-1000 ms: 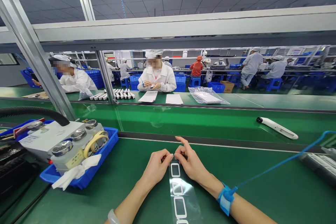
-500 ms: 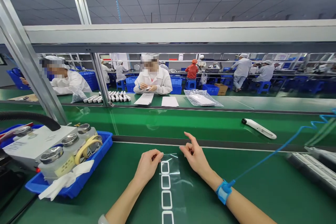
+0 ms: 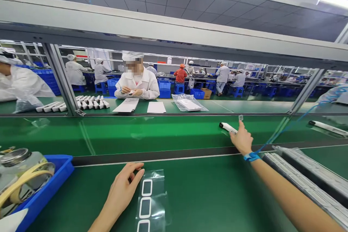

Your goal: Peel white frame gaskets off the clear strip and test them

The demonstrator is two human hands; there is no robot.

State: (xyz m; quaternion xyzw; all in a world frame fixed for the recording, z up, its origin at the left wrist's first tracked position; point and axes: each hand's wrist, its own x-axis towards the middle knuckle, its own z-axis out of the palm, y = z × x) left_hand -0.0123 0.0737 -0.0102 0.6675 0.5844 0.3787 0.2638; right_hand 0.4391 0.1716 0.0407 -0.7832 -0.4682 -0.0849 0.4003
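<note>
1. Along the near edge of the view, a clear film strip (image 3: 151, 203) lies flat on the green bench mat (image 3: 206, 199). Its pale rounded-rectangle frames run away from the person; three show, the nearest cut off at the bottom of the view.
2. Just left of the strip, the left hand (image 3: 121, 188) rests with its fingers loosely curled — released, with nothing visible in it, and its fingertips near the strip's upper corner.
3. Well right of and beyond the strip, the right hand (image 3: 242, 140) is raised, a blue wrist strap (image 3: 251, 157) around its wrist. A small clear film piece (image 3: 240, 117) with a pale border stands at the fingertips, apparently pinched — it is too small to be sure of the exact hold. This piece is well apart from the strip.
4. Beyond the strip, a white pen-shaped tool (image 3: 227, 127) with a black tip lies just beside the right hand, untouched.
5. Well left of the strip, a blue tray (image 3: 57, 177) holds a steel-capped bottle (image 3: 19, 159). Far beyond the strip, a co-worker (image 3: 137, 81) in a white coat and cap works at another bench.
</note>
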